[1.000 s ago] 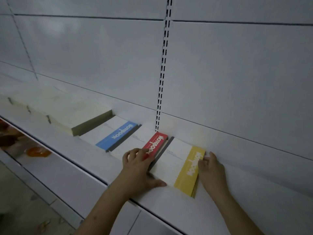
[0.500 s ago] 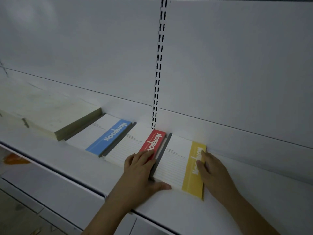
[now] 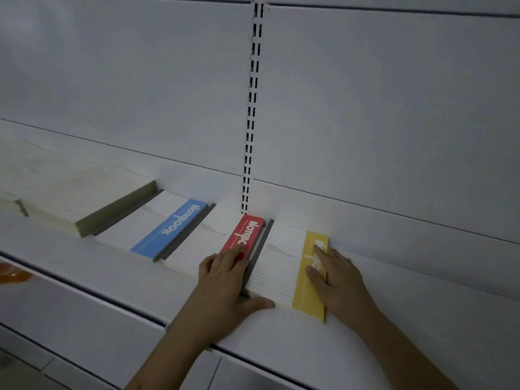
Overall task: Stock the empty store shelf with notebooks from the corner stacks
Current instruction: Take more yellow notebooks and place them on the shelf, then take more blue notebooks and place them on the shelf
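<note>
Hands [image 3: 281, 282] flank yellow-banded notebook [image 3: 284, 266] on shelf [image 3: 394, 319].

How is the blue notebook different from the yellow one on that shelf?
The blue notebook has a blue band down its right side; the yellow notebook has a yellow band. The blue one lies untouched, while both hands are on the yellow one: the left hand at its left edge, the right hand flat on its band. Blue sits further left, yellow furthest right in the row. Both lie flat on the shelf with white lined covers.
</note>
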Demonstrator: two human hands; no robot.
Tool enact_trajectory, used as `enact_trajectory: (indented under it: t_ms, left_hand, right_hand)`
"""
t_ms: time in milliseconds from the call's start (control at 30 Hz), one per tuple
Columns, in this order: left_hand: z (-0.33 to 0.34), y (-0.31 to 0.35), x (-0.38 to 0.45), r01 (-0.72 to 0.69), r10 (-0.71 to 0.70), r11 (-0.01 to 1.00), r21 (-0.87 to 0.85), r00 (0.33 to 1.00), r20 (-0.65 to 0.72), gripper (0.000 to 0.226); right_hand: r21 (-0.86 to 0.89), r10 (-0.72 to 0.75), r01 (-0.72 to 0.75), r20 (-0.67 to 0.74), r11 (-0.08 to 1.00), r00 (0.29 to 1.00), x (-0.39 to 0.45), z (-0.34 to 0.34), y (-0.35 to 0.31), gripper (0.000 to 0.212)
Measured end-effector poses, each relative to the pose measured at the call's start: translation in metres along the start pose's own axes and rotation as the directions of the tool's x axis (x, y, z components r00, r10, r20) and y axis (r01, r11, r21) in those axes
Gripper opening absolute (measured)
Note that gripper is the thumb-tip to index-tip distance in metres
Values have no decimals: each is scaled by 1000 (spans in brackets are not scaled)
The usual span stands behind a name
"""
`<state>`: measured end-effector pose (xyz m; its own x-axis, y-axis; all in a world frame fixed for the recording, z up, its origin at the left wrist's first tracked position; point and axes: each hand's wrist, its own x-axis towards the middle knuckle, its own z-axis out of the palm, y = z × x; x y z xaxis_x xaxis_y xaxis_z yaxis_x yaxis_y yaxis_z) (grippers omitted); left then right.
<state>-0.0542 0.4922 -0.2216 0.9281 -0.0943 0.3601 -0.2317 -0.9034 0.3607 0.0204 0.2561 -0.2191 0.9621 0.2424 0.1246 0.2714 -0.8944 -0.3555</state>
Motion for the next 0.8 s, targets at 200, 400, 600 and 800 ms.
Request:
enact_trajectory:
  t_ms: [200, 400, 600, 800]
  left_hand:
    - [-7, 3, -3, -1, 1, 999, -34, 1000, 25, 105]
    - [-14, 53, 9, -15, -29, 951, -310, 990, -136, 68]
    - [31, 168, 28, -158, 179, 839, -521, 984, -10, 28]
    - [116, 310, 40, -345, 509, 769, -537, 840, 188, 33]
  right_hand:
    - [133, 30, -17, -96, 991, 995, 0, -5, 1, 58]
    - [181, -17, 87, -356, 980, 934, -15, -49, 14, 65]
    - [186, 57, 57, -557, 981, 829, -61, -135, 73, 51]
    - [141, 182, -118, -648, 983, 739, -141, -223, 186, 46]
